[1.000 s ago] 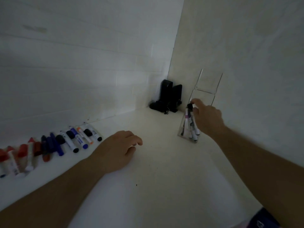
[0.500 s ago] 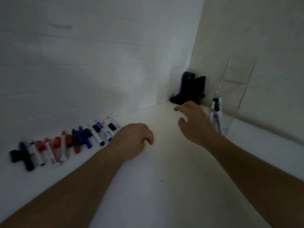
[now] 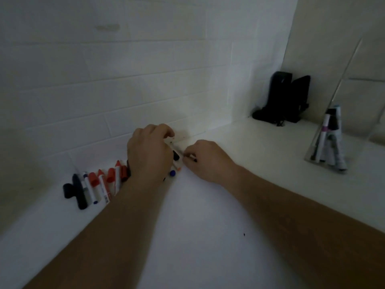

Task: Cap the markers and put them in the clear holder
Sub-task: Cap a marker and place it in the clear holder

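A row of markers (image 3: 98,184) with black, red and blue caps lies along the foot of the tiled wall at the left. My left hand (image 3: 150,155) is over the right end of that row, its fingers curled round a white marker (image 3: 174,146) by the wall. Just to its right, my right hand (image 3: 206,161) pinches the end of another marker (image 3: 192,159) with a dark tip. A blue cap (image 3: 172,173) and an orange-tipped marker (image 3: 178,166) peek out between the hands. The clear holder (image 3: 312,147) stands at the far right with several markers inside.
Two black upright objects (image 3: 285,99) fill the corner where the walls meet. The white counter (image 3: 198,236) spreads toward me under both forearms. A tiled wall runs close behind the marker row.
My right hand has left the clear holder and swung left to the marker row. My left hand has moved forward onto the row's right end. The view has turned left.
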`<state>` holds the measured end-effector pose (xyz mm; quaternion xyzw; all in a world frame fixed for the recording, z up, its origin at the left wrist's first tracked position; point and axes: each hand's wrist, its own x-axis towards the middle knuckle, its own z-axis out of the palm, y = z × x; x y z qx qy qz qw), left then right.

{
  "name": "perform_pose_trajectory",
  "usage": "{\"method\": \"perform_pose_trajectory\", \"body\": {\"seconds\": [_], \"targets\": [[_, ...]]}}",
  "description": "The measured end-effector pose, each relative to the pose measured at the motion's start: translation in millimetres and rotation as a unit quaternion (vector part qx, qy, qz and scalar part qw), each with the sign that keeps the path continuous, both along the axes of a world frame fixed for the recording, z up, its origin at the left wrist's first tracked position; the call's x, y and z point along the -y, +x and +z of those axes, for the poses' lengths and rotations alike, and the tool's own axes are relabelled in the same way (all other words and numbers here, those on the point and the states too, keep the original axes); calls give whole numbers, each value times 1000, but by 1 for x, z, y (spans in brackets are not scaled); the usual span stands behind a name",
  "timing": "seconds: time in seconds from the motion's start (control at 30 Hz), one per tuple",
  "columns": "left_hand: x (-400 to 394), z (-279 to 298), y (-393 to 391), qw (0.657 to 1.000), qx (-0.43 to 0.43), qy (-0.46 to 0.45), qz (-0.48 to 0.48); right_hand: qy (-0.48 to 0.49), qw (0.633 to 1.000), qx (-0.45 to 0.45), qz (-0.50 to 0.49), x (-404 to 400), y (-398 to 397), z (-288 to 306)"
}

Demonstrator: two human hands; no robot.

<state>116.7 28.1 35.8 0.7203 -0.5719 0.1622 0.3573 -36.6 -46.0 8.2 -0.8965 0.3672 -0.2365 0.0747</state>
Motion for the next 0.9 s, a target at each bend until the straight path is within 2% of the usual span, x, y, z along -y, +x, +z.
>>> {"method": "perform_pose_trajectory", "body": {"seconds": [0.1, 0.17, 0.43, 0.57, 0.67, 0.7, 0.77, 0.9], "targets": [[1, -2, 0, 999, 23, 35, 11, -15, 993, -101, -59, 4, -14, 2], [2, -5, -1, 995, 43, 81, 28, -11, 991, -117, -67, 2, -31, 6], [13, -13, -19, 966, 115, 228, 47, 53, 992, 103, -57, -20, -81, -2], [18, -14, -26, 960, 102, 257, 49, 82, 989, 119, -35, -19, -83, -4], [21, -17, -29, 971, 120, 206, 34, 98, 987, 123, -19, -20, -82, -4], [22, -18, -30, 981, 107, 160, 10, 103, 986, 134, -17, -20, -82, -4], [20, -18, -37, 995, 13, 75, -68, 116, 978, 169, -26, -18, -84, -2], [9, -13, -57, 967, -184, 39, -171, 128, 966, 215, -62, -14, -89, 1]]}}
